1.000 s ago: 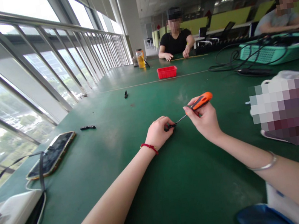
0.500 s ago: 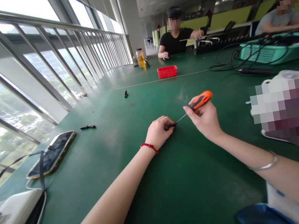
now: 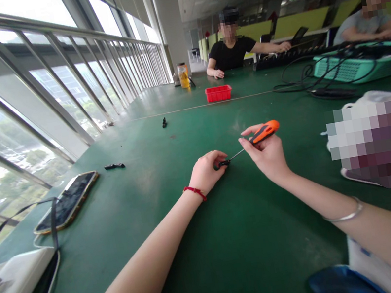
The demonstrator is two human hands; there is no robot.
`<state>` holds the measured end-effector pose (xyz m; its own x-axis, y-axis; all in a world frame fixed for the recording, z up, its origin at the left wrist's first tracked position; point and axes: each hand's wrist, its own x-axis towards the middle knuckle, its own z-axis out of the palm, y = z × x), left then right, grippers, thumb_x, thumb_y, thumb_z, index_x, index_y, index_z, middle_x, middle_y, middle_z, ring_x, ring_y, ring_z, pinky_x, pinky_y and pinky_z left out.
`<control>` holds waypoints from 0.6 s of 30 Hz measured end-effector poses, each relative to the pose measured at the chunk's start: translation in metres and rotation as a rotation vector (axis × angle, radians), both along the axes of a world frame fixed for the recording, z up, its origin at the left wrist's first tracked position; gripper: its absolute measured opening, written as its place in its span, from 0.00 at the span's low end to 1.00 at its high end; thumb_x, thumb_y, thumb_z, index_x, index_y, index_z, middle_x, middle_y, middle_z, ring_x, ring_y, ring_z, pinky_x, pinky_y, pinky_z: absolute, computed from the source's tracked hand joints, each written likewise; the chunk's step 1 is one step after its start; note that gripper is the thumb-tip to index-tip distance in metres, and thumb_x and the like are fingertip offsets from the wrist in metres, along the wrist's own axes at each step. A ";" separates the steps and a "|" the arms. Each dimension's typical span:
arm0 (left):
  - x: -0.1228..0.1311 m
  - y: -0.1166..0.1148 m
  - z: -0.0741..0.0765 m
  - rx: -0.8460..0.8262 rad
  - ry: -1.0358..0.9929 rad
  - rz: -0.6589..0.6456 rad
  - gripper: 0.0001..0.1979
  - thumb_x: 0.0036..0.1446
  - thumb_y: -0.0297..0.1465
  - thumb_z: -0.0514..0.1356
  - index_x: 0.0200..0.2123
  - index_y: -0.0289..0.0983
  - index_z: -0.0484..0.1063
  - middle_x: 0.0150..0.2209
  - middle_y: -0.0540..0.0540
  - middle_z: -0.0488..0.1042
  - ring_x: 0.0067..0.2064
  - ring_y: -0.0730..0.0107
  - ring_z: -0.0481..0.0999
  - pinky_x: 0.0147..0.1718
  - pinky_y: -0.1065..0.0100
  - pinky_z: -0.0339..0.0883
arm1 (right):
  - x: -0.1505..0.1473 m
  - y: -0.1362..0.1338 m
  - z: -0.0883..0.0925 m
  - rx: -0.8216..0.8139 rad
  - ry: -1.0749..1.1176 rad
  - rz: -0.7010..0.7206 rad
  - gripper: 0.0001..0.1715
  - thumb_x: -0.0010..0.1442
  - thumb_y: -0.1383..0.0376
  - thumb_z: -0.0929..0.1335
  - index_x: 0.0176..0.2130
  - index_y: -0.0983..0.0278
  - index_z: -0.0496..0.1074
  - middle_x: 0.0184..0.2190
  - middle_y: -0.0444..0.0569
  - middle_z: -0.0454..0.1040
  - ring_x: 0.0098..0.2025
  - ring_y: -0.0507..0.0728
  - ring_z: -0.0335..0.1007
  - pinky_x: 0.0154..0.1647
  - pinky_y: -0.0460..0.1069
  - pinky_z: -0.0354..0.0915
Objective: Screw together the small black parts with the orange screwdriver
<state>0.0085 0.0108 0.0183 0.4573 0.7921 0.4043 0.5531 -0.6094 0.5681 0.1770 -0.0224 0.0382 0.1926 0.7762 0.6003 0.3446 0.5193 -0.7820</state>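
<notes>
Between the fingers of my left hand (image 3: 207, 170) is a small black part (image 3: 224, 163), held low at the green table (image 3: 197, 246); my fingers hide much of it. My right hand (image 3: 269, 156) is closed around the orange and dark grey handle of a screwdriver (image 3: 266, 130), its index finger lifted off the handle. The thin metal shaft slants down to the left, and its tip meets the black part. Ahead and to the left lie two more small black pieces, one nearer (image 3: 114, 166) and one farther off (image 3: 164, 122).
A red tray (image 3: 218, 93) sits ahead, with a jar of yellow liquid (image 3: 183, 76) behind it. On the left are a phone (image 3: 67, 202), cables and a white box (image 3: 17, 291). A teal basket (image 3: 347, 68), cables and a white bag (image 3: 371, 98) occupy the right. Two people sit beyond.
My right index finger has lifted away from the screwdriver handle, which has shifted very slightly. My left hand stays in place. Across the table, a person's arm has reached out toward the right.
</notes>
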 end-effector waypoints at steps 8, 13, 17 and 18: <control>0.000 -0.001 0.001 0.025 0.033 -0.024 0.09 0.47 0.23 0.57 0.34 0.36 0.73 0.32 0.49 0.71 0.31 0.74 0.71 0.33 0.72 0.68 | 0.001 0.004 -0.006 0.082 0.063 0.036 0.16 0.51 0.63 0.68 0.40 0.60 0.61 0.25 0.41 0.61 0.23 0.50 0.59 0.21 0.47 0.58; 0.000 -0.001 0.000 0.010 0.025 -0.017 0.09 0.46 0.22 0.58 0.33 0.36 0.72 0.32 0.49 0.72 0.31 0.74 0.71 0.32 0.72 0.67 | 0.001 0.001 0.000 0.036 -0.035 -0.039 0.07 0.53 0.61 0.67 0.31 0.63 0.65 0.21 0.41 0.61 0.18 0.48 0.55 0.18 0.47 0.52; 0.000 -0.001 0.001 0.007 0.022 -0.015 0.09 0.46 0.22 0.58 0.33 0.36 0.72 0.31 0.49 0.72 0.31 0.74 0.71 0.32 0.72 0.67 | 0.001 0.003 -0.001 0.039 0.025 -0.013 0.11 0.52 0.62 0.68 0.36 0.62 0.64 0.21 0.40 0.60 0.19 0.49 0.56 0.19 0.46 0.54; 0.001 -0.001 0.001 0.008 0.022 -0.017 0.09 0.46 0.22 0.58 0.33 0.36 0.72 0.31 0.49 0.72 0.31 0.74 0.71 0.32 0.72 0.67 | 0.002 0.003 -0.003 0.058 0.046 -0.001 0.13 0.51 0.63 0.68 0.38 0.62 0.63 0.22 0.40 0.60 0.20 0.49 0.57 0.20 0.47 0.56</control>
